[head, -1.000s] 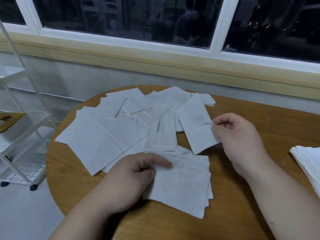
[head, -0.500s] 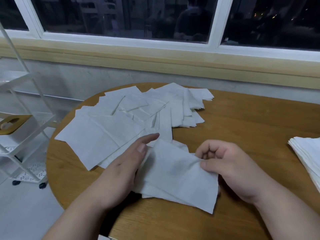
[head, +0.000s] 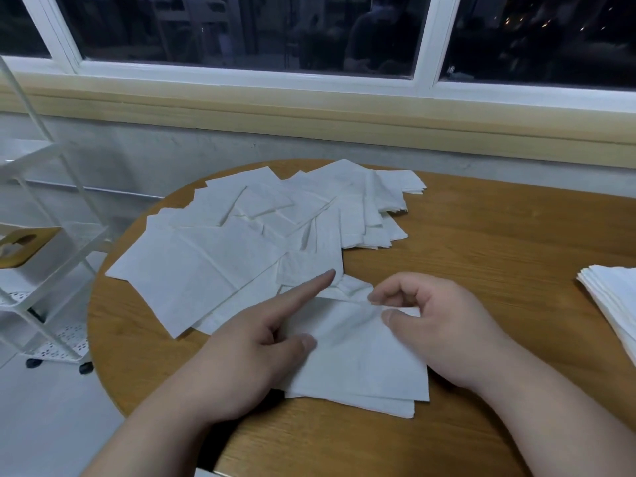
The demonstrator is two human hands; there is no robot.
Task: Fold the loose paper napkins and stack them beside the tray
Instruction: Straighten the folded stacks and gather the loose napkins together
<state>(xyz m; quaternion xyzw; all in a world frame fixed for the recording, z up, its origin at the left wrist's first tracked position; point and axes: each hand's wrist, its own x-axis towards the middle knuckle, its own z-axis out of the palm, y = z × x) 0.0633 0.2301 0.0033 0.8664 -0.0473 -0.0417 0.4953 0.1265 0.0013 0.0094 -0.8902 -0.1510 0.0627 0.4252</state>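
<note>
My two hands hold one white square paper napkin (head: 358, 359): right hand (head: 447, 330) pinches the top edge, left hand (head: 241, 359), flat before, now grips the side.

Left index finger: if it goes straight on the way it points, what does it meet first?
Probably the small creased napkin at the near edge of the loose napkin pile; the index fingertip of the left hand lies over it. Its height above the paper is unclear.
</note>
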